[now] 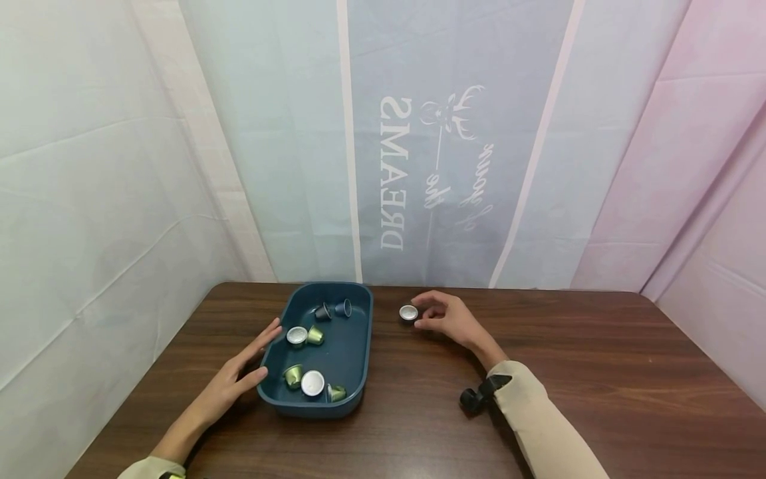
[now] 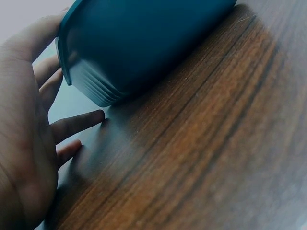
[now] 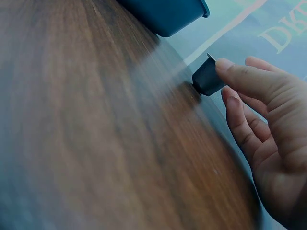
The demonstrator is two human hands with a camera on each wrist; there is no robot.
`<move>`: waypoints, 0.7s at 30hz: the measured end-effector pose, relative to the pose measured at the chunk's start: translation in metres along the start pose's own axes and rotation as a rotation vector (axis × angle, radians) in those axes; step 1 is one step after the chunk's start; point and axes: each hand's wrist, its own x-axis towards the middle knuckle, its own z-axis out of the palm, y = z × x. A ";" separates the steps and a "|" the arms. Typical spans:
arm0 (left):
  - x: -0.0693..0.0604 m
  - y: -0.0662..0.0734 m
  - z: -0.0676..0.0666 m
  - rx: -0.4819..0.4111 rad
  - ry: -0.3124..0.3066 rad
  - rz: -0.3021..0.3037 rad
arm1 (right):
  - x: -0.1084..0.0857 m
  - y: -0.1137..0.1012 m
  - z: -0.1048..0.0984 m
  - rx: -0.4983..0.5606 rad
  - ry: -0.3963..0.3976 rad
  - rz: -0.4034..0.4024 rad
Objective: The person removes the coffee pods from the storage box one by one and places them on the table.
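In the head view, a dark capsule with a silver lid [image 1: 409,313] stands lid up on the table, right of a blue tray [image 1: 359,392]. My right hand [image 1: 453,322] is at its right side, thumb and index finger spread around its edge. The right wrist view has the thumb overlapping the rim of the capsule [image 3: 206,79], the other fingers of the hand [image 3: 276,112] bent; firm contact cannot be told. My left hand [image 1: 224,388] rests at the tray's left rim, fingers extended. From the left wrist, the hand [image 2: 24,124] is beside the tray's outer wall [image 2: 129,43].
Inside the tray lie several capsules, among them a green one [image 1: 293,376], a silver-lidded one [image 1: 312,384] and a dark one [image 1: 323,311]. The brown wooden table [image 1: 598,386] ends at a printed cloth [image 1: 449,199] behind.
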 end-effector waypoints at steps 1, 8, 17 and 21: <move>0.000 0.000 0.000 -0.001 -0.001 -0.001 | 0.000 0.000 -0.001 -0.003 0.002 -0.003; 0.000 -0.003 0.000 -0.010 -0.008 -0.002 | 0.010 0.026 -0.003 -0.052 0.035 -0.027; 0.000 -0.003 0.000 -0.014 -0.007 0.004 | 0.012 0.014 -0.002 -0.049 0.026 -0.176; 0.000 -0.003 0.000 -0.015 -0.008 0.005 | 0.012 0.006 0.001 -0.038 0.002 -0.218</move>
